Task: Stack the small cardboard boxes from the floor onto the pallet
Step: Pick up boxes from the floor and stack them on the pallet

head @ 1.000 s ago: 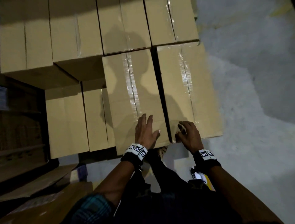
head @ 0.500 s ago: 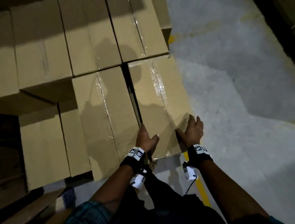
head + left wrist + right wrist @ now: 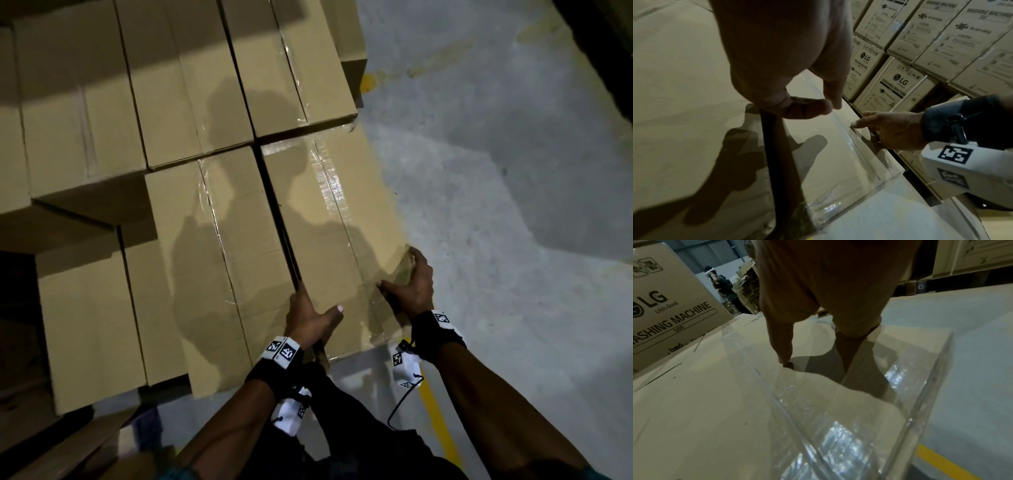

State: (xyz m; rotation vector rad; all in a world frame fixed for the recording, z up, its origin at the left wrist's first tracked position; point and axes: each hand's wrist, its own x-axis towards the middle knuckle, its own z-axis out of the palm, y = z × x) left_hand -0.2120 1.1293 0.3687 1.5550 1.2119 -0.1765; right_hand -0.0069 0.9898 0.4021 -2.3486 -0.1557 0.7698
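A tape-sealed cardboard box (image 3: pixel 329 233) lies at the right end of the near row of the stack. Both hands hold its near end. My left hand (image 3: pixel 310 317) has its fingers down in the dark gap along the box's left edge and its thumb on top. My right hand (image 3: pixel 411 286) curls over the right near corner, thumb pressed on the taped top. The left wrist view shows the left hand (image 3: pixel 797 104) on the box (image 3: pixel 828 154), with the right hand (image 3: pixel 898 129) beyond. From the right wrist, that hand (image 3: pixel 828 305) sits above the glossy tape of the box (image 3: pixel 777 402).
A neighbouring box (image 3: pixel 222 267) sits tight against the left side, with a higher tier (image 3: pixel 164 85) behind. Bare grey floor (image 3: pixel 496 222) with a yellow line (image 3: pixel 435 411) lies to the right. Printed washing-machine cartons (image 3: pixel 894 84) stand close by. A person (image 3: pixel 723 287) stands far off.
My left hand has left the neighbouring box's top and slid its fingers into the gap. My right hand has shifted out to the right corner. The head view has swung right.
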